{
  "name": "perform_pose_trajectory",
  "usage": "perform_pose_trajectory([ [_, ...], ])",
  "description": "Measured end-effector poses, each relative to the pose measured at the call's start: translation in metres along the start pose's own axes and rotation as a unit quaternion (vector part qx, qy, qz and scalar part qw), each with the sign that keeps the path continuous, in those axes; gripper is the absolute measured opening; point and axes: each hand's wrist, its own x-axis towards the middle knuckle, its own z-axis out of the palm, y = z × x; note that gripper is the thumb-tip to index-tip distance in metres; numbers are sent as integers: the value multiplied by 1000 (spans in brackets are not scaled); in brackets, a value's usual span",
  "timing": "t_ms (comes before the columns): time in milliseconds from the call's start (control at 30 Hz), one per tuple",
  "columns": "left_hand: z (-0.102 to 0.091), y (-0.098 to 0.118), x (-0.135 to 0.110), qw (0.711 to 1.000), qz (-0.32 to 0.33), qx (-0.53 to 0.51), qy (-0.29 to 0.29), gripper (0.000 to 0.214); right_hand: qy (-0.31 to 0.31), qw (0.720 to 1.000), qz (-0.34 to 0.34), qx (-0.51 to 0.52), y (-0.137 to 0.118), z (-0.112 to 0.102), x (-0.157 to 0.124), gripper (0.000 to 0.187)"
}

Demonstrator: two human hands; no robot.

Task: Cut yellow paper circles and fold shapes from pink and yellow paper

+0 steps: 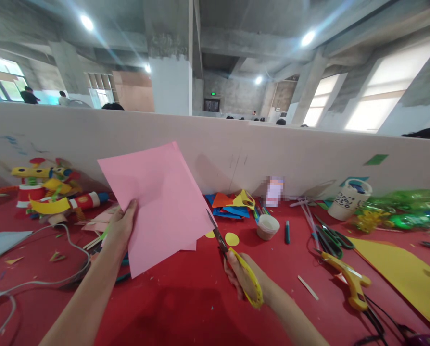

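While the left forearm slants up from the lower left, its hand [123,225] pinches the pink paper [160,206] by the left edge, holding it tilted above the red table [186,298]. Farther right, the right hand [239,273], angled up and leftward, grips yellow-handled scissors [221,241], their blades at the sheet's right corner.

I'm in what looks like a craft workshop inside a raw concrete hall: pillars [170,86] and rough beams [254,38] fill the upper frame, and heads [113,106] show above a white partition [215,139]. Pink paper [160,206] and scissors [221,241] at centre, a glue gun [355,282] at right, paper-and-cup toys [31,193] at left crowd this red desk [186,307].
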Motion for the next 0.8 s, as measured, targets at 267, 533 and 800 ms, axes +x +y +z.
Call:
perform_pose_trajectory([
  [267, 2, 10, -7, 999, -15, 29, 24, 21, 0, 1000, -15, -21, -3, 0, 0, 56],
  [533, 3, 5, -4, 999, 14, -35, -13, 23, -19, 990, -90, -111, -5, -9, -6, 57],
  [800, 8, 3, -7, 999, 4, -14, -36, 28, -15, 988, -101, -115, -7, -9, -6, 59],
])
